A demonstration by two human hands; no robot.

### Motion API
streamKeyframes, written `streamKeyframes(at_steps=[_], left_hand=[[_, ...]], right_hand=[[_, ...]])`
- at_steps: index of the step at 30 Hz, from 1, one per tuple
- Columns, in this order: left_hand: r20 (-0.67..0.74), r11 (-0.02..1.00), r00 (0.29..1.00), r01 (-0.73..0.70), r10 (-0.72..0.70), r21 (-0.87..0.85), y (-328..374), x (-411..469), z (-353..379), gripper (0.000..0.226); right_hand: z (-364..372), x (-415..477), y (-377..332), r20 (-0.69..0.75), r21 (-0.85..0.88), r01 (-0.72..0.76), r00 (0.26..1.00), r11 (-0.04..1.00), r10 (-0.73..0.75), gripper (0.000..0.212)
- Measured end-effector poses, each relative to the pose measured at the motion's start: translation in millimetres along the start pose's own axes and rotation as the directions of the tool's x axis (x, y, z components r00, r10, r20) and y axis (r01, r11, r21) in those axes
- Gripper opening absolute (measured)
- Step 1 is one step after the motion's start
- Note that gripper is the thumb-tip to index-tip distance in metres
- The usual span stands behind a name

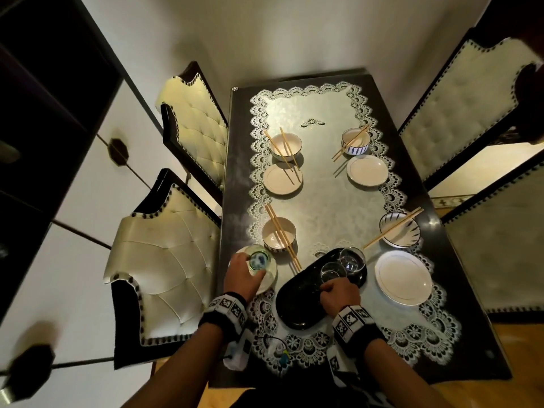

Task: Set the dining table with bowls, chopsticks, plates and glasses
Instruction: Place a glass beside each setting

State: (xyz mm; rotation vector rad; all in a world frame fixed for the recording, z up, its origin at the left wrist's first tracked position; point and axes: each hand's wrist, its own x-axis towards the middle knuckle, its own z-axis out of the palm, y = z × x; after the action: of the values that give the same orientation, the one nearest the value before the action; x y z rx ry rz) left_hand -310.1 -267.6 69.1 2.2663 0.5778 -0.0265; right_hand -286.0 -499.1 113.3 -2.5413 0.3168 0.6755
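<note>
Four places already carry a bowl, a plate and a pair of chopsticks; by my reading only the glasses remain, and that step is under way. The left hand [241,275] has its fingers [259,275] wrapped round a greenish glass [259,260], held over the near-left plate [269,279] that shows just under and beyond those fingers; whether the glass has touched down I cannot tell. The right hand [340,294] curls its fingers [326,288] at the foot of a clear glass [332,272] on the black tray [297,301], with a second clear glass [351,259] just past it; whether the grip has closed I cannot tell. So one glass is in hand, two wait on the tray, and no setting visibly has one yet. The tray is glossy, dark and oval; the plates are smooth, white, thin-rimmed; the bowl [279,233] beyond the left fingers is glazed with wooden chopsticks [282,237] across it; a pale cloth [323,201] with a lace edge covers the dark worktop [232,172].
</note>
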Motion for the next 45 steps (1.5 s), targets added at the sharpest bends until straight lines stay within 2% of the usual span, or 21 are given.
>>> streamKeyframes(at_steps=[12, 16, 21, 26, 30, 33, 37, 39, 41, 45], left_hand=[[0.018, 0.99, 0.997, 0.077, -0.08, 0.118, 75.3, 51.9, 43.9, 0.049], [-0.024, 0.978, 0.986, 0.166, -0.164, 0.128, 76.6, 56.5, 46.8, 0.047], [-0.054, 0.963, 0.975, 0.223, -0.217, 0.153, 77.1, 62.6, 54.8, 0.04], [-0.051, 0.945, 0.959, 0.283, -0.278, 0.165, 60.1, 56.3, 50.7, 0.021], [-0.067, 0.942, 0.951, 0.309, -0.303, 0.13, 47.6, 47.6, 50.9, 0.029], [-0.103, 0.935, 0.941, 0.332, -0.321, 0.124, 41.6, 46.7, 48.3, 0.046], [-0.27, 0.914, 0.907, 0.373, -0.323, 0.162, 40.8, 39.9, 47.9, 0.063], [-0.305, 0.925, 0.903, 0.354, -0.302, 0.135, 47.3, 30.1, 54.7, 0.069], [-0.265, 0.953, 0.931, 0.286, -0.253, 0.097, 54.3, 17.7, 66.9, 0.073], [-0.006, 0.993, 0.993, 0.118, -0.118, 0.008, 61.0, -6.5, 92.7, 0.075]], right_hand=[[-81.0, 37.8, 65.8, -0.002, 0.095, 0.065, 0.998, 0.993, -0.065, 0.024], [-87.9, 56.1, 68.2, 0.038, 0.137, 0.105, 0.993, 0.985, -0.111, 0.024], [-97.5, 78.6, 69.7, 0.058, 0.132, 0.13, 0.989, 0.983, -0.138, 0.024], [-89.1, 86.2, 59.5, 0.123, 0.14, 0.157, 0.977, 0.978, -0.174, 0.025], [-82.8, 92.7, 52.5, 0.167, 0.138, 0.136, 0.973, 0.981, -0.159, 0.025], [-78.6, 98.1, 43.5, 0.188, 0.155, 0.124, 0.97, 0.98, -0.152, 0.025], [-68.9, 101.6, 28.0, 0.209, 0.185, 0.125, 0.964, 0.975, -0.163, 0.022], [-65.3, 103.5, 21.1, 0.212, 0.179, 0.138, 0.961, 0.974, -0.175, 0.02], [-62.1, 107.0, 13.0, 0.231, 0.166, 0.151, 0.955, 0.975, -0.187, 0.02], [-56.3, 111.6, -3.6, 0.263, 0.126, 0.202, 0.937, 0.971, -0.229, 0.022]])
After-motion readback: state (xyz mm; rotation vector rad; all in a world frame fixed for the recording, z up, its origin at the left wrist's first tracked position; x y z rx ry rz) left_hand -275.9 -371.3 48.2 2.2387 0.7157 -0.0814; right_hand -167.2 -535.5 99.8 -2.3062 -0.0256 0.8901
